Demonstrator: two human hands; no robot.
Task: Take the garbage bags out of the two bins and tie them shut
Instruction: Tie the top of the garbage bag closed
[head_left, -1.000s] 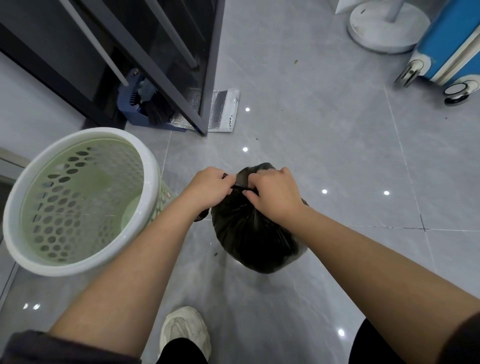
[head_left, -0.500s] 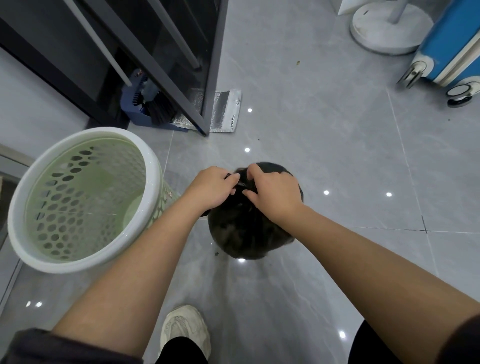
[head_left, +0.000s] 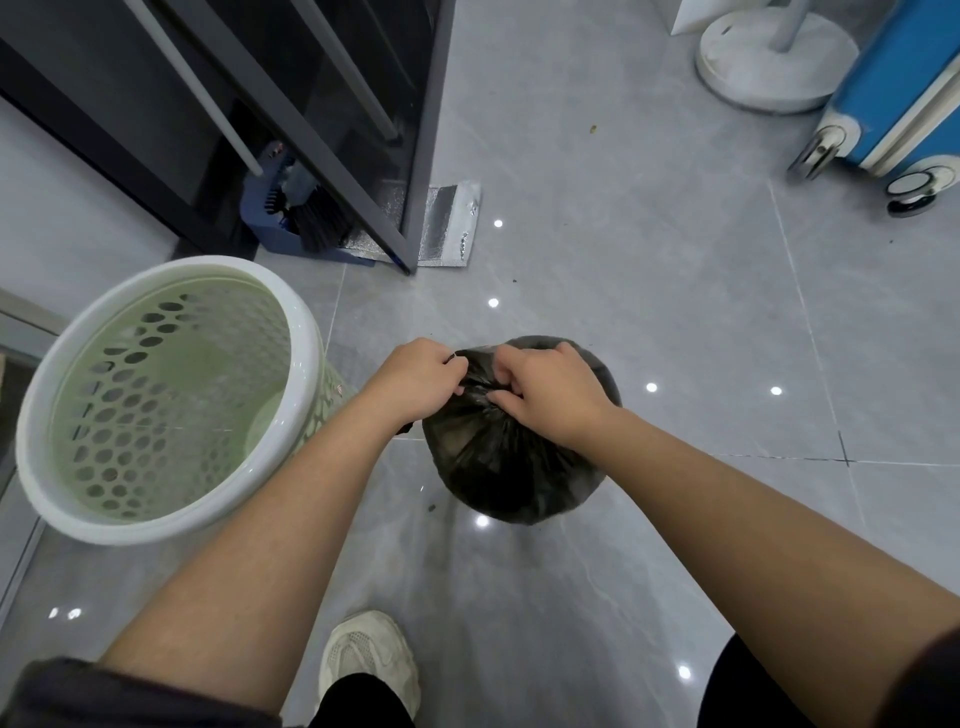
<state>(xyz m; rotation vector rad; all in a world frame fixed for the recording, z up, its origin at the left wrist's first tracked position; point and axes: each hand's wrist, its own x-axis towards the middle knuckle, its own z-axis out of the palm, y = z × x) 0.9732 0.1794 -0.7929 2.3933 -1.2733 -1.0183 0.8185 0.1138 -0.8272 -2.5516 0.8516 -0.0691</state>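
Observation:
A full black garbage bag (head_left: 511, 467) hangs above the grey floor in the middle of the view, its top gathered into tight pleats. My left hand (head_left: 415, 382) pinches the gathered neck from the left. My right hand (head_left: 550, 392) grips the same neck from the right, fingers curled into the plastic. To the left stands a pale green perforated bin with a white rim (head_left: 47, 379); it holds no bag. No second bin is in view.
A dark glass door frame (head_left: 423, 156) with a blue dustpan and brush (head_left: 291, 218) stands at the back left. A white fan base (head_left: 769, 57) and a blue suitcase (head_left: 893, 98) are at the back right. My shoe (head_left: 366, 660) is below the bag.
The bag has swung and turned a little while both hands kept hold of its neck. The hands now sit closer on the gathered top, and the pleats look tighter.

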